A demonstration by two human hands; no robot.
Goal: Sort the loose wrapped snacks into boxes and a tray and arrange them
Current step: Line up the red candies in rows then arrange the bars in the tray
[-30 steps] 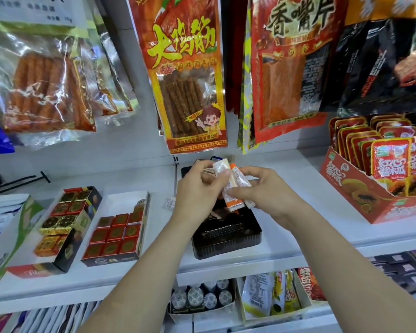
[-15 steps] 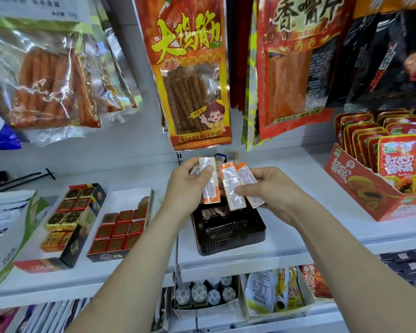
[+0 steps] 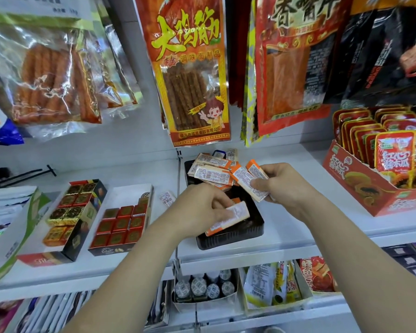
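A black plastic tray [image 3: 228, 240] stands on the white shelf in the middle. Several orange-and-white wrapped snack sticks [image 3: 211, 173] lie piled at its far end. My left hand [image 3: 199, 210] is low over the tray's near half, shut on one snack stick [image 3: 228, 219] that lies slanted just above the tray floor. My right hand [image 3: 281, 183] hovers over the tray's right side, pinching two more snack sticks [image 3: 250, 180] fanned out to the upper left.
Two boxes of red and gold foil squares [image 3: 123, 222] [image 3: 70, 212] stand left of the tray. A red display box of sachets [image 3: 382, 179] stands at the right. Large snack bags [image 3: 190, 68] hang above. A loose wrapper [image 3: 165, 199] lies beside the tray.
My left hand has come down from chest height into the tray with one stick. My right hand stayed up with the other two. The pile at the tray's far end has come into view.
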